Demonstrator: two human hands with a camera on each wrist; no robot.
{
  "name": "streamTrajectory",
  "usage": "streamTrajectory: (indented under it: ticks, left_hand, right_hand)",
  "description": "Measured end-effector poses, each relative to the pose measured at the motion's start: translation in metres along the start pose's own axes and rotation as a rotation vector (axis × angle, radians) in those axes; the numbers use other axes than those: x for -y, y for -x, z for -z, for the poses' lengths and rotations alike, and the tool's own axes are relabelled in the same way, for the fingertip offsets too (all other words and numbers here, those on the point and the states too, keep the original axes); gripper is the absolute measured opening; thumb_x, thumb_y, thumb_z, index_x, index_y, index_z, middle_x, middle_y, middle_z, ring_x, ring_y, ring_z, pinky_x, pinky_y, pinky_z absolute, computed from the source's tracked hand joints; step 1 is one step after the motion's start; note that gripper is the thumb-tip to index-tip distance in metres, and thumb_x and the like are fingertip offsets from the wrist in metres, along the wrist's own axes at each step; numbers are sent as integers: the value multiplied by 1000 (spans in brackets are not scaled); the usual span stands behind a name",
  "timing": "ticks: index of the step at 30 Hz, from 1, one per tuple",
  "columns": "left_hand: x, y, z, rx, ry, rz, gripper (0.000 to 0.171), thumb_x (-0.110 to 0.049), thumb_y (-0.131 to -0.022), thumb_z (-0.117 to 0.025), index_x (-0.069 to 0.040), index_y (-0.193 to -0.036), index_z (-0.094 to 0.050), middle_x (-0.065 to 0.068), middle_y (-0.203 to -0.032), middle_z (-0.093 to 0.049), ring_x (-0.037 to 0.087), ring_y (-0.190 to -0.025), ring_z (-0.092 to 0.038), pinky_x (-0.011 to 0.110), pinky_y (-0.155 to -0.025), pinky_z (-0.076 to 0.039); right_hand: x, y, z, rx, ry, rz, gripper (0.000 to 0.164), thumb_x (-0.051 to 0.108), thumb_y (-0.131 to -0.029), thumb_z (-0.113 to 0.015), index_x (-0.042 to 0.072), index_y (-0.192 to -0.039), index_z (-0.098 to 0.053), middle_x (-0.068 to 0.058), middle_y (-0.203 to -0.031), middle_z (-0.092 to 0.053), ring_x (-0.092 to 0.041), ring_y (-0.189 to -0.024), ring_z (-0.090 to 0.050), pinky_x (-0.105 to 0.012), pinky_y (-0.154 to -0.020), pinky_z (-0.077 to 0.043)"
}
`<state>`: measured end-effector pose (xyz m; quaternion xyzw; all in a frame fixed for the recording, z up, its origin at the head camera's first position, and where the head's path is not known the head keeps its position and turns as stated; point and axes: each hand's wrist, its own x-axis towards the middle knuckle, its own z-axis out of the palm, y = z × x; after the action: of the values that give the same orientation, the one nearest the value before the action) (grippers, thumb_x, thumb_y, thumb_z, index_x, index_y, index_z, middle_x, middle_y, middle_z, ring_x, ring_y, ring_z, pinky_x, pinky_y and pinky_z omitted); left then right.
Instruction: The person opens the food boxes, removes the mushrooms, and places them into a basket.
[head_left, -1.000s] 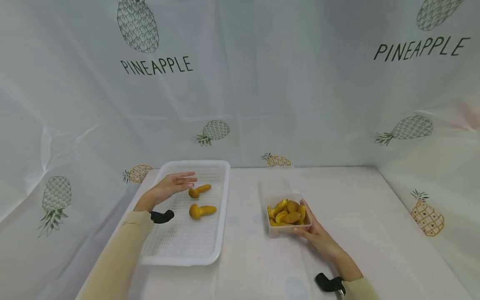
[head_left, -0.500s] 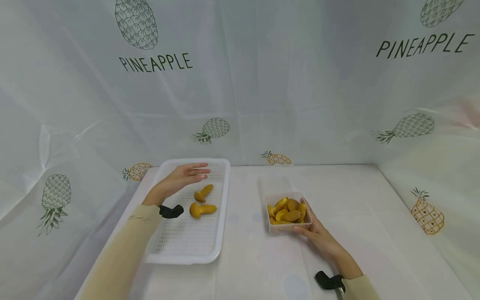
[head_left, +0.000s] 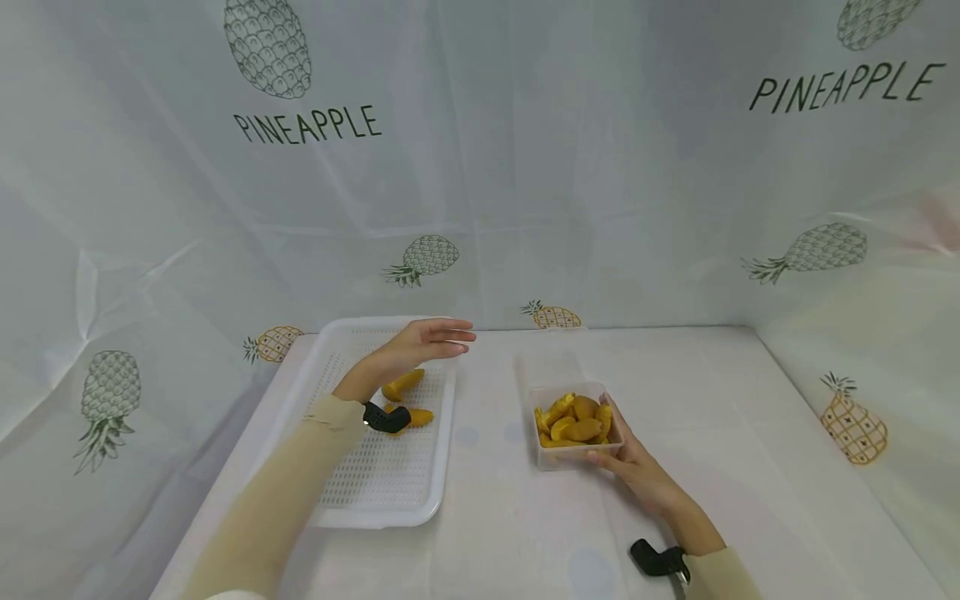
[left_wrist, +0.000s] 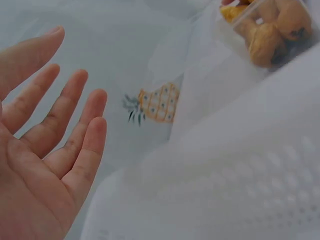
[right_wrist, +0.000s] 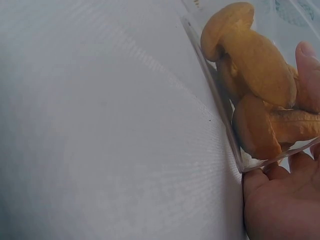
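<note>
My left hand (head_left: 420, 346) is held over the far right rim of a white perforated plastic basket (head_left: 441, 467). Its fingers point right and are spread, with an empty palm in the left wrist view. Under that arm lie two yellow-brown mushrooms, a far one (head_left: 405, 383) and a nearer one (head_left: 422, 417) partly hidden by the wrist strap. My right hand (head_left: 641, 479) grips the right side of a clear plastic box (head_left: 558, 461), thumb at the near side. Several similar mushrooms (right_wrist: 262, 67) fill the box, stacked against its clear wall in the right wrist view.
The box's clear lid (head_left: 549, 367) is folded back onto the white table cover (head_left: 495, 500) behind it. A white curtain (head_left: 600, 167) printed with pineapples hangs along the table's back. Black straps sit on both wrists.
My left hand has moved rightward across the basket to its far right rim. The far mushroom has turned and shifted slightly right. My right hand and the box have stayed put.
</note>
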<state>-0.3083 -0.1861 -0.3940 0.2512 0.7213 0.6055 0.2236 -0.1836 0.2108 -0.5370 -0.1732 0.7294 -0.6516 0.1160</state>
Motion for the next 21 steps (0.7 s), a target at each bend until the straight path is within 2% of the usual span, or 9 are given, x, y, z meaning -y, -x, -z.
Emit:
streamTrajectory:
  ticks: [2, 7, 9, 12, 14, 17, 21]
  left_hand:
    - [0, -7, -9, 16, 7, -9, 48, -6, -100, -61, -1, -145, -48, 15, -140, -56, 28, -125, -57, 39, -108, -43]
    - [-3, -22, -31, 65, -18, -18, 46, -10, -98, -65, -6, -143, -53, 10, -137, -60, 29, -125, -57, 38, -107, -44]
    - [-5, -28, -40, 89, -20, -20, 46, -9, -98, -65, -7, -143, -53, 9, -137, -60, 30, -126, -56, 37, -106, -45]
    - [-6, -38, -54, 121, -7, -25, 46, -5, -98, -64, -4, -143, -52, 11, -137, -60, 33, -128, -54, 37, -105, -45]
    - [-7, -44, -63, 138, -5, -26, 47, -4, -98, -64, -1, -142, -52, 11, -137, -60, 33, -130, -52, 36, -105, -46]
    - [-6, -53, -77, 156, -16, -27, 46, -5, -97, -65, -1, -141, -53, 13, -137, -60, 34, -129, -53, 35, -104, -47]
    - [-2, -63, -95, 188, -37, -25, 44, -5, -96, -67, -2, -139, -56, 13, -135, -61, 30, -125, -57, 34, -101, -49]
  right_hand:
    - [0, 0, 0, -1, 0, -1, 94, 8, -100, -60, 30, -160, 9, -11, -164, 19, -37, -146, 20, -41, -112, -10]
    - [1, 1, 0, 2, -15, -1, 94, 8, -101, -60, 27, -160, 10, -12, -163, 21, -38, -146, 21, -19, -109, -20]
    - [2, 1, 0, 3, -18, -1, 94, 9, -101, -60, 27, -160, 10, -12, -163, 21, -39, -146, 21, -14, -105, -23]
    - [2, 0, 0, 0, -19, 1, 94, 8, -100, -60, 24, -160, 11, -11, -163, 21, -38, -146, 21, -26, -112, -22]
    - [2, 0, 0, -4, -23, 1, 95, 8, -100, -60, 23, -160, 11, -11, -163, 21, -38, -146, 21, -42, -116, -14]
    - [2, 0, 0, -12, -37, 3, 95, 7, -100, -61, 23, -160, 10, -11, -164, 20, -36, -146, 22, -62, -113, 0]
    - [2, -1, -1, -19, -37, 5, 94, 7, -100, -61, 24, -161, 9, -11, -164, 18, -34, -147, 20, -66, -112, 4]
